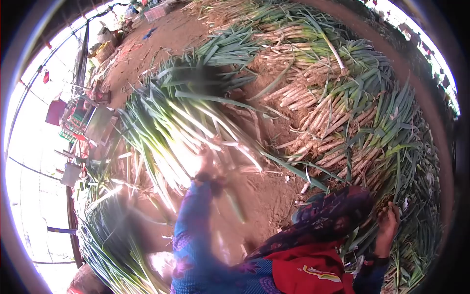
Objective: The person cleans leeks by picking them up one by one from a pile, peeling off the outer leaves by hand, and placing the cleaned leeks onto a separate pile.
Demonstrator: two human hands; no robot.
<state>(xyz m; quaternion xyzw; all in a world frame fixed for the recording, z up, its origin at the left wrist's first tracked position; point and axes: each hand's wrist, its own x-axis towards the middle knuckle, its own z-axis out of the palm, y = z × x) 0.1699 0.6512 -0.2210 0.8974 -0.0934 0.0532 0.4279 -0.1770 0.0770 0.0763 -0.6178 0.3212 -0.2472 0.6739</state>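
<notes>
My left hand (207, 162), at the end of a blue patterned sleeve, is over the pale root ends of a spread pile of leeks (166, 122); glare and blur hide its fingers. My right hand (388, 223) is raised at the lower right beside a long heap of leeks (401, 171). Its fingers are curled together, and what they hold, if anything, is too small to name. Between my arms hang a dark patterned scarf (328, 213) and red cloth (303, 269) with a small print.
More leeks (110, 245) lie at the lower left. Rows of bundled leeks (303, 63) curve across the top and right over bare brown soil (264, 196). Crates (76, 115) and a metal frame stand at the left, with a pink crate (156, 13) at the top.
</notes>
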